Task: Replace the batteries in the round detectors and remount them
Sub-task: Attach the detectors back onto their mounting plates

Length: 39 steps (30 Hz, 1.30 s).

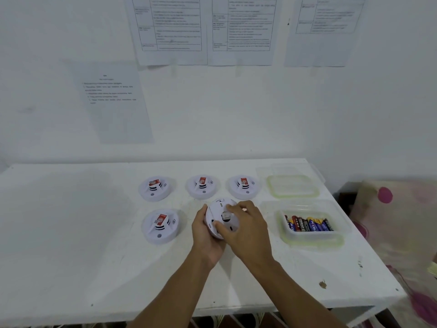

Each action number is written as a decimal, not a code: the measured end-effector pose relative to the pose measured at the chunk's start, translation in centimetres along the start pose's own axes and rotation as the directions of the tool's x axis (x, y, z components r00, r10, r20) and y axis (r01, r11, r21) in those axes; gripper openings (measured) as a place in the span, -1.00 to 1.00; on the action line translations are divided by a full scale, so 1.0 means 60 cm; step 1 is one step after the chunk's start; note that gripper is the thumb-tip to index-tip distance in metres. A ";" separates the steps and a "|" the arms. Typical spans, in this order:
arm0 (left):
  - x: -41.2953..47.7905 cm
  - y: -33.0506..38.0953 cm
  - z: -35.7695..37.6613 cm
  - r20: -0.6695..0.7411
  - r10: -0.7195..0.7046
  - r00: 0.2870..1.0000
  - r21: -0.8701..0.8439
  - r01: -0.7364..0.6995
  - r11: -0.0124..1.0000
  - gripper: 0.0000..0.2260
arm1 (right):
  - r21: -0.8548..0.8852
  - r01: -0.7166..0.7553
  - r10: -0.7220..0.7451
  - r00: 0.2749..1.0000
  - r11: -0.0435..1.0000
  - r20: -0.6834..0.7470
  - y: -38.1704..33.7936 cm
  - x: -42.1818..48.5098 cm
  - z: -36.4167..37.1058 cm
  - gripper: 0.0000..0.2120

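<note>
One white round detector (216, 210), slotted back up, gripped by curled left hand (205, 235) & right hand (247, 229).

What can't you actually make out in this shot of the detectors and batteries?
1. Held detector: head view; the left hand and right hand cover much of its back, so whether batteries sit inside is hidden.
2. Batteries in the tub: head view; labels too small and blurred to read.
3. Wall sheets: head view; print blurred, tops cut off by the upper edge.
</note>
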<state>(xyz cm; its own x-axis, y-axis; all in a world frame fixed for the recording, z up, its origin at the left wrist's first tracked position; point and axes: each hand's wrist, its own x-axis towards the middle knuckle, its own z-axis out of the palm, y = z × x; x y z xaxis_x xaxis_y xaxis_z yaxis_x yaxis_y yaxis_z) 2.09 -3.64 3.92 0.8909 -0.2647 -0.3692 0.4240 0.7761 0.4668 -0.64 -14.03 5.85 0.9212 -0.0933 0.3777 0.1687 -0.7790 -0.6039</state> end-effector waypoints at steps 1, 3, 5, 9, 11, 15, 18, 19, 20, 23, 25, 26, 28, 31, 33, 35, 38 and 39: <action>0.000 0.001 0.001 -0.001 0.005 1.000 -0.004 -0.005 1.000 -0.50 | 0.000 -0.004 0.004 1.000 1.000 0.002 -0.002 0.001 0.000 -0.51; 0.000 0.002 0.003 -0.009 0.016 1.000 -0.005 -0.017 1.000 -0.51 | -0.009 -0.021 0.021 1.000 1.000 0.005 -0.006 0.002 -0.001 -0.51; 0.002 0.002 0.004 -0.017 0.026 1.000 -0.007 -0.026 1.000 -0.51 | -0.022 -0.045 0.045 0.999 0.999 -0.016 -0.010 0.003 -0.003 -0.51; 0.003 0.000 0.004 -0.012 0.048 0.999 -0.002 -0.048 0.999 -0.50 | -0.048 -0.085 0.083 0.995 0.995 -0.058 -0.020 0.002 -0.005 -0.53; 0.001 0.000 0.005 -0.010 0.055 0.998 -0.012 -0.055 0.998 -0.51 | -0.035 -0.119 0.117 0.992 0.992 -0.053 -0.025 0.003 -0.007 -0.53; 0.002 -0.001 0.006 -0.003 0.069 0.998 -0.009 -0.069 0.998 -0.52 | -0.027 -0.188 0.185 0.980 0.982 -0.074 -0.032 0.007 -0.006 -0.56; 0.005 -0.001 0.004 -0.006 0.081 0.997 -0.005 -0.081 0.997 -0.52 | -0.050 -0.206 0.201 0.976 0.977 -0.083 -0.034 0.007 -0.002 -0.54; 0.006 -0.001 0.003 -0.007 0.086 0.996 0.003 -0.086 0.996 -0.51 | -0.044 -0.217 0.212 0.974 0.975 -0.085 -0.035 0.007 -0.001 -0.54; 0.007 0.000 0.002 -0.007 0.088 0.996 0.007 -0.088 0.996 -0.52 | -0.037 -0.226 0.222 0.971 0.973 -0.087 -0.035 0.006 -0.001 -0.54; 0.008 -0.001 0.000 -0.008 0.089 0.996 0.004 -0.089 0.996 -0.53 | -0.020 -0.250 0.247 0.965 0.968 -0.087 -0.036 0.005 0.001 -0.55; 0.006 0.000 -0.001 0.011 0.092 0.996 0.022 -0.092 0.996 -0.54 | -0.001 -0.259 0.258 0.962 0.966 -0.087 -0.033 0.004 0.006 -0.56; 0.005 0.000 -0.001 0.029 0.090 0.996 0.026 -0.090 0.996 -0.54 | 0.011 -0.261 0.261 0.962 0.965 -0.082 -0.031 0.003 0.007 -0.57; 0.001 0.004 0.002 0.073 0.092 0.993 0.025 -0.094 0.995 -0.53 | 0.067 -0.278 0.282 0.958 0.958 -0.049 -0.028 0.004 0.007 -0.58; 0.004 0.017 0.007 0.115 0.097 0.989 0.116 -0.111 0.987 -0.49 | 0.266 -0.367 0.365 0.929 0.891 0.057 -0.025 0.013 -0.001 -0.52; 0.009 0.027 0.006 0.102 0.106 0.989 0.224 -0.127 0.966 -0.47 | 0.436 -0.423 0.396 0.905 0.795 0.156 -0.024 0.018 -0.011 -0.48; 0.011 0.034 0.005 0.111 0.119 0.987 0.283 -0.146 0.948 -0.45 | 0.587 -0.474 0.410 0.877 0.656 0.251 -0.015 0.019 -0.019 -0.62; 0.010 0.041 0.001 0.124 0.202 0.971 0.323 -0.232 0.918 -0.59 | 0.728 -0.534 0.460 0.823 0.430 0.332 0.006 0.020 -0.029 -0.83; 0.010 0.041 -0.003 0.107 0.237 0.966 0.344 -0.260 0.903 -0.64 | 0.753 -0.547 0.471 0.807 0.366 0.357 0.014 0.020 -0.031 -0.84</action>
<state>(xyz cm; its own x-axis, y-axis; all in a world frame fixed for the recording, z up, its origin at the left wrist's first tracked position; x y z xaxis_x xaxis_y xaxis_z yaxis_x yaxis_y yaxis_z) 3.62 -1.77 4.74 0.9781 -0.1333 -0.1597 0.2075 0.5725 0.7932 -0.07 -15.93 7.11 0.9477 -0.2210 -0.2302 -0.1781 0.2324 -0.9562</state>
